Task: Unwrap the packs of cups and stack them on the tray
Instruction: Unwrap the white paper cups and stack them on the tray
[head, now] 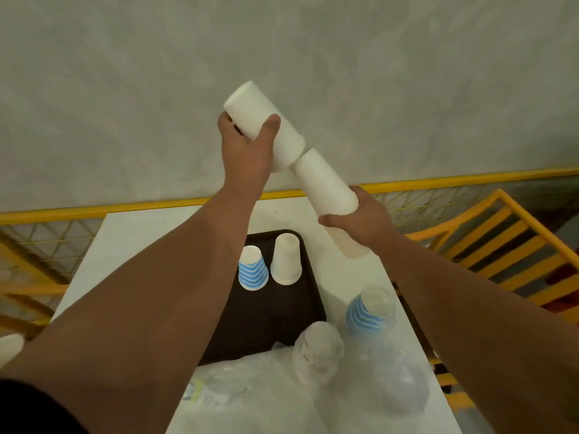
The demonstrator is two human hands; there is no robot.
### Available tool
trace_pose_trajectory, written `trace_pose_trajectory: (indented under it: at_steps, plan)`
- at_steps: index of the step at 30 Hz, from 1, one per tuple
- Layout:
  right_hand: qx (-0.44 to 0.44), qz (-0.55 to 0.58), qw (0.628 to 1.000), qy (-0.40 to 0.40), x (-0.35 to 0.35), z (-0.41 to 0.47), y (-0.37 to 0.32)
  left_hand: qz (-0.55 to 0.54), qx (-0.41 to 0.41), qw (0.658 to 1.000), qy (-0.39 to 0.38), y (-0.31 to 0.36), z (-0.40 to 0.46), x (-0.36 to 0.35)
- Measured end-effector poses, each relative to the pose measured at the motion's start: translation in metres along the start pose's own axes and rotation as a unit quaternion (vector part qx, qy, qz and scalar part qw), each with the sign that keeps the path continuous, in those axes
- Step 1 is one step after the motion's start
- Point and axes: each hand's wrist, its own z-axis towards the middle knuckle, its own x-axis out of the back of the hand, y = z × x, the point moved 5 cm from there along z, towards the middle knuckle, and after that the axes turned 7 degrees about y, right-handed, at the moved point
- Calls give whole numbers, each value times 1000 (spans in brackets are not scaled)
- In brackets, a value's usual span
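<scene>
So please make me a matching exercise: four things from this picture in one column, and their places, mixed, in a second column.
Things:
1. blue-striped cup
2. upper white cup stack
3. lower white cup stack
4. wrapped blue-striped pack

Places:
A. in the right hand
B. upside down on the dark tray
C. on the white table, right of the tray
D. in the left hand

Pairs: 1-B, 2-D, 3-A, 4-C

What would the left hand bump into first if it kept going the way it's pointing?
Probably only the pale grey wall. The left hand, gripping a stack of white paper cups, points up and away from the table, and nothing else shows ahead. How far off the wall is can't be judged.
</scene>
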Motion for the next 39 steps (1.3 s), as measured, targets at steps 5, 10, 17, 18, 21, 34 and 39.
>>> trace_pose_trajectory:
  at_steps: [5, 10, 17, 18, 21, 34, 39]
  plan:
    - [-36, -5, 999, 5, 3, 12, 30, 131, -18, 991, 19, -49, -6, 27]
    - [-51, 35, 998, -5, -8, 16, 42, 282, -4, 948, -147, -118, -49, 27]
    - [-66, 80, 995, -3, -14, 16, 51, 341, -13, 918, -202, -150, -58, 25]
    - [-66, 82, 994, -4, -14, 16, 51, 342, -12, 916, -209, -154, -60, 25]
    - [-63, 86, 994, -6, -16, 16, 52, 363, -12, 904, -227, -166, -64, 26]
    - [-52, 92, 994, -18, -20, 17, 51, 505, -118, 805, -289, -176, -72, 30]
    - [-62, 109, 991, -45, -20, 12, 45, 296, -91, 939, -147, -120, -59, 17]
